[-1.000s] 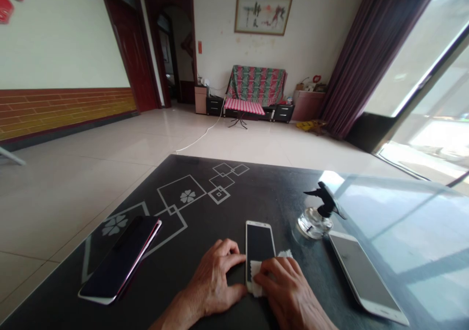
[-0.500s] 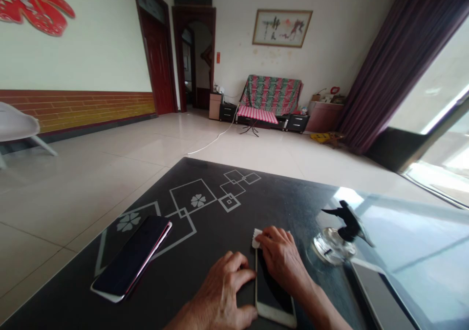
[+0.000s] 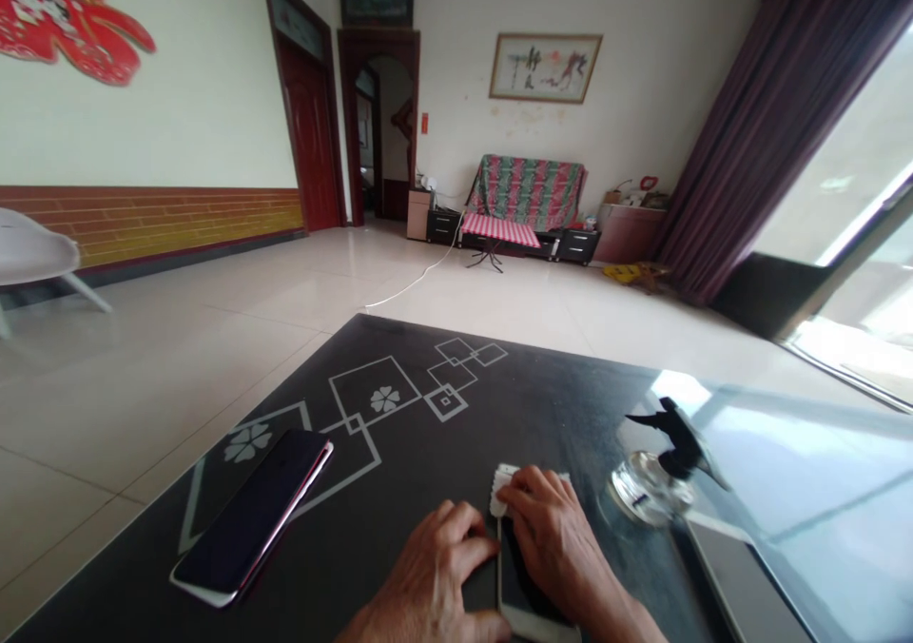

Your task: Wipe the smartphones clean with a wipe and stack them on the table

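Observation:
A white-framed smartphone [image 3: 532,614] with a dark screen lies on the black table [image 3: 420,462], partly covered by my hands. Against its left edge my left hand [image 3: 435,572] rests with curled index finger and thumb, holding it. Under the bent fingers of my right hand [image 3: 553,529] is a small white cloth [image 3: 501,496] with a jagged edge, pressed on the far end of the screen. To the right stands a clear spray bottle [image 3: 652,486] with a black trigger head.
At the left lies a dark phone [image 3: 257,519], seemingly stacked on a pale one. A tablet-like device [image 3: 748,581] lies at the right, near the bottle. Beyond the table are a tiled floor [image 3: 285,310], a white chair [image 3: 35,248] and a small checked table [image 3: 499,231].
My right hand and the cloth have slid slightly toward me, showing the phone's far edge. My left hand stays at the phone's side. The whole view has shifted a little.

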Action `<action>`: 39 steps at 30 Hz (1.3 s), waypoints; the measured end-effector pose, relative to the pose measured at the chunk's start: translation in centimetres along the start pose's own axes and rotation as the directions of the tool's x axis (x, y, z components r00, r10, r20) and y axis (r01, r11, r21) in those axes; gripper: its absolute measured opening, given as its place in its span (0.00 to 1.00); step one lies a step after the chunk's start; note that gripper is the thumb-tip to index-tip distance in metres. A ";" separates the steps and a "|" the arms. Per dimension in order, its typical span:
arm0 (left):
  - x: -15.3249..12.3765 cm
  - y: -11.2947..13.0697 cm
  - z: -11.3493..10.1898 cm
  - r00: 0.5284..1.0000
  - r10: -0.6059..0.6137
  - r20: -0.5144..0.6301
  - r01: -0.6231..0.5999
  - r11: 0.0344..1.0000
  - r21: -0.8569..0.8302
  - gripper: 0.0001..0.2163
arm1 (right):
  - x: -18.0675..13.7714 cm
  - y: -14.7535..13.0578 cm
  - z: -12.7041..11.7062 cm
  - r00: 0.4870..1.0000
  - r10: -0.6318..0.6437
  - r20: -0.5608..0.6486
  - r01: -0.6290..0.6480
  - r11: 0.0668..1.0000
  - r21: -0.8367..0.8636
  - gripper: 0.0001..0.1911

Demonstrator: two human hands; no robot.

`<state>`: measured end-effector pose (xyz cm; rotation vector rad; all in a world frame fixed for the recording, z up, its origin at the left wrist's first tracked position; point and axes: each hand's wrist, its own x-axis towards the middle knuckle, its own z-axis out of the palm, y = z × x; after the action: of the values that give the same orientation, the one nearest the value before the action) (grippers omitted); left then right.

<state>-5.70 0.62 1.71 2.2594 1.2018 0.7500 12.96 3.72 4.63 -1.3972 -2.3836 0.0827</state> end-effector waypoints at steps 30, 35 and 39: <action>0.8 -1.1 0.3 0.995 0.099 0.031 -0.102 0.987 0.125 0.22 | -1.1 1.4 -0.2 0.997 0.057 -0.042 -0.055 0.997 0.046 0.13; 0.8 -2.4 1.7 0.991 0.130 -0.031 -0.123 0.977 0.172 0.22 | 0.1 1.9 0.5 0.993 0.073 -0.091 -0.070 0.997 0.033 0.12; 0.9 -3.0 2.6 0.995 0.096 -0.036 -0.085 0.969 0.234 0.18 | 0.6 1.8 0.7 0.988 0.103 -0.117 -0.101 0.995 0.027 0.12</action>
<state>-5.32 2.56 -1.91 2.5148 1.2737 0.7335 13.94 5.25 3.69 -1.4720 -2.2088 0.0498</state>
